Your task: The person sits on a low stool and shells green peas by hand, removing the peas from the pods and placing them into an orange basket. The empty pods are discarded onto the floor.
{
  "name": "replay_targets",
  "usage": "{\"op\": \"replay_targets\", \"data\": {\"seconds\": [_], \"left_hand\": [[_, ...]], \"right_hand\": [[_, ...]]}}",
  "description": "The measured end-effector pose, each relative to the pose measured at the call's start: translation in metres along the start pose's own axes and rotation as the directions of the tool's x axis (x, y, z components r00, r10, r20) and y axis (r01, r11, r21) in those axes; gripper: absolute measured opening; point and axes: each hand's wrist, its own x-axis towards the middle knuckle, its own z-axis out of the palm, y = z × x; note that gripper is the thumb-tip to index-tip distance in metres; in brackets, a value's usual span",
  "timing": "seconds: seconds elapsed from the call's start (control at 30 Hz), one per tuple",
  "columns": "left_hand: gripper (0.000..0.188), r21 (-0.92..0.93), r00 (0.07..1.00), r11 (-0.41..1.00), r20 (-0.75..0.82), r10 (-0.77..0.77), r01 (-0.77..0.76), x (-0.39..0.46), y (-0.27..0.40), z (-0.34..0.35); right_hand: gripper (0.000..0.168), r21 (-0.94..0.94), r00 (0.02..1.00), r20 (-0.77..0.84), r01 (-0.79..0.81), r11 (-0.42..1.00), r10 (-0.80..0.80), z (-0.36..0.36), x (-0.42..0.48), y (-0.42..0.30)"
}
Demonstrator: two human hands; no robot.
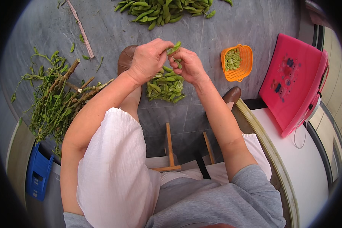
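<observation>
Both hands meet over the grey floor, fingertips almost touching. Between them is a green soybean pod (174,48); my left hand (149,55) pinches its left end. My right hand (189,64) also grips the pod, and pale green beans (177,61) show in its curled fingers. Just below the hands lies a small heap of flattened pods (166,88). Farther ahead is a larger pile of plump green pods (165,11). An orange plastic basket (246,61) with shelled beans (232,59) in it stands to the right of my right hand.
Cut soybean stalks (54,97) are heaped at the left, near a blue plastic piece (39,173). A pinkish strip (81,30) lies beyond them. On the right a pink plastic object (293,82) leans by a stone edge (266,148). Wooden stool legs (169,145) show below.
</observation>
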Motion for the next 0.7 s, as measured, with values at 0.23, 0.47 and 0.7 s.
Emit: {"op": "replay_targets", "data": {"seconds": [0.23,0.47,0.7], "left_hand": [[0.015,0.074,0.916,0.992,0.383,-0.119,0.098,-0.021,-0.021,0.007],[0.019,0.124,0.782,0.980,0.590,-0.201,0.158,-0.014,-0.020,0.007],[0.019,0.107,0.790,0.974,0.570,-0.223,0.198,-0.016,-0.018,0.005]], "right_hand": [[0.016,0.097,0.967,-0.200,0.176,0.980,-0.154,-0.064,0.027,-0.061],[0.038,-0.896,0.648,-0.358,-0.037,0.442,-0.672,-0.140,0.102,-0.126],[0.038,-0.935,0.681,-0.355,-0.271,0.231,-0.640,-0.111,0.114,-0.128]]}}
